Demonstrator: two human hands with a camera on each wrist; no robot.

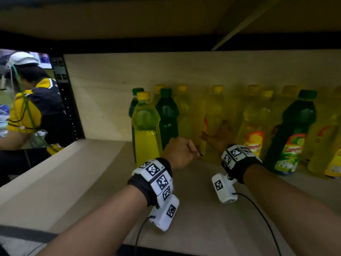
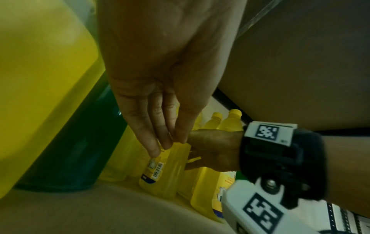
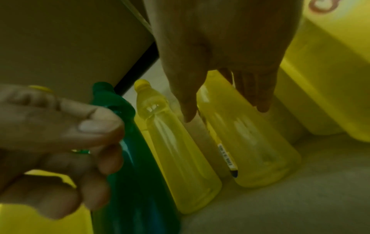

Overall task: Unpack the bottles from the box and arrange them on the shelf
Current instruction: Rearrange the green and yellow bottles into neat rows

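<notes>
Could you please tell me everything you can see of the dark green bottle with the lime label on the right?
The dark green bottle looks like plastic, with a green cap, a narrow neck and a wider body. Its label shows a red logo above limes. It stands upright in the front row on the wooden shelf, with yellow bottles close on both sides; whether they touch it is unclear. The left hand and the right hand do not touch it.

A person (image 1: 27, 111) in a yellow-and-black top (white cap (image 1: 23, 59) on the head) shows at far left.
</notes>
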